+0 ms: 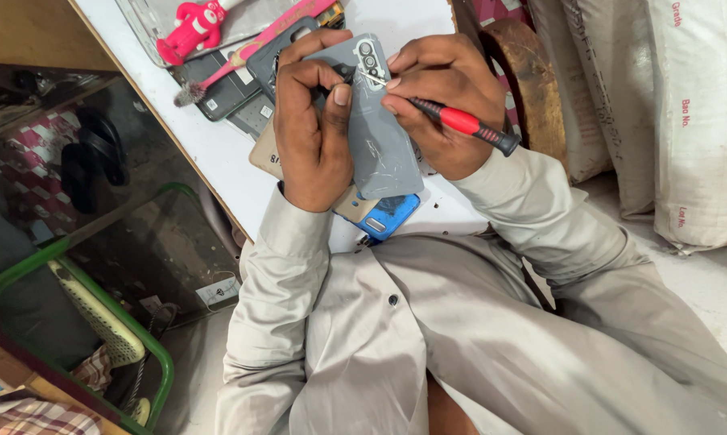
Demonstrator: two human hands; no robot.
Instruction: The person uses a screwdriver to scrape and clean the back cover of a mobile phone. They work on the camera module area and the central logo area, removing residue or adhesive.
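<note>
My left hand [311, 129] grips a grey phone [375, 141] held back side up, thumb pressed near its camera block at the top. My right hand [444, 101] holds a red and black screwdriver [464, 122] like a pen, its thin metal tip resting by the camera block. Both hands hover over the white table [210, 149]. Under the grey phone lie a blue phone [388, 216] and a tan phone cover, partly hidden.
Several dark phones [227, 89], a pink brush [247, 52] and a pink toy figure [190, 28] lie at the table's far end. A green-framed chair [90, 314] stands left. White sacks [693, 121] lean at the right beside a round wooden seat [532, 80].
</note>
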